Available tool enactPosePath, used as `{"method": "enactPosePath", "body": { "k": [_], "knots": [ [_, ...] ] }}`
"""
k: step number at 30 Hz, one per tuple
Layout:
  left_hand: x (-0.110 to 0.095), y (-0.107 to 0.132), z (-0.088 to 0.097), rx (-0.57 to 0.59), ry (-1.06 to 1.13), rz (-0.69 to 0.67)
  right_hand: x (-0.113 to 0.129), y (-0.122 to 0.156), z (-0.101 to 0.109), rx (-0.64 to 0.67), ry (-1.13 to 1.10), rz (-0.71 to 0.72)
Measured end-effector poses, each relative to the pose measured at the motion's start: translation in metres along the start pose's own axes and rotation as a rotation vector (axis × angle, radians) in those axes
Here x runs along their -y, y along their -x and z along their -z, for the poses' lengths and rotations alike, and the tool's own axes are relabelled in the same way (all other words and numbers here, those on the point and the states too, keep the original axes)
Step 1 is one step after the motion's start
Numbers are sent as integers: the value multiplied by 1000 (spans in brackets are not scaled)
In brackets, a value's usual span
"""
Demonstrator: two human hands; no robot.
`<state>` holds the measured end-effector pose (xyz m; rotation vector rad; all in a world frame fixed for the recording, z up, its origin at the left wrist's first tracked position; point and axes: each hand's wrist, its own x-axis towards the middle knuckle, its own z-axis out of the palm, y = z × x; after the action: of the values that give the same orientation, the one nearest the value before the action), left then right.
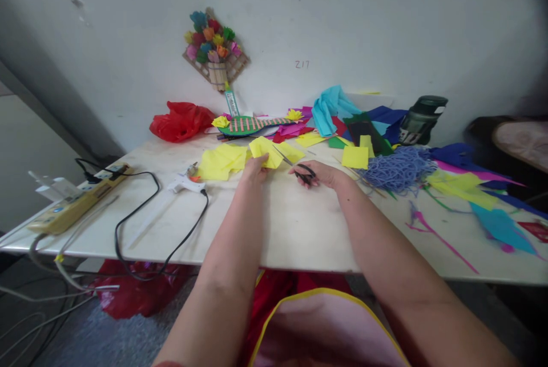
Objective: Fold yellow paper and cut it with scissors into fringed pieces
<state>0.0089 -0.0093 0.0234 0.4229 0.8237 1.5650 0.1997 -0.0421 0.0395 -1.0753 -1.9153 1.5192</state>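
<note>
In the head view, my left hand (257, 167) pinches the lower edge of a sheet of yellow crepe paper (266, 148), lifted a little above the table. My right hand (320, 174) grips a pair of scissors (305, 174) by the black handles, fingers in the loops. The blades point up and left, close to the right side of the paper; I cannot tell whether they touch it. More yellow crepe paper (218, 162) lies spread out left of my left hand. A small yellow square (355, 157) rests to the right, beyond the scissors.
A white glue gun (188, 185) with a black cord and a power strip (77, 201) occupy the left. Along the back are a red plastic bag (182, 121), a green-backed craft piece (257, 125), coloured paper and a dark bottle (423, 120). Blue shredded strips (396, 170) lie right.
</note>
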Motion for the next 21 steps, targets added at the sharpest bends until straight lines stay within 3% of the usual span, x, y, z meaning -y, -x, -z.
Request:
{"method": "enactPosePath", "body": {
  "k": [21],
  "knots": [
    [-2, 0, -2, -27, 0, -2, 5, -1, -7, -38, 13, -35]
  ]
}}
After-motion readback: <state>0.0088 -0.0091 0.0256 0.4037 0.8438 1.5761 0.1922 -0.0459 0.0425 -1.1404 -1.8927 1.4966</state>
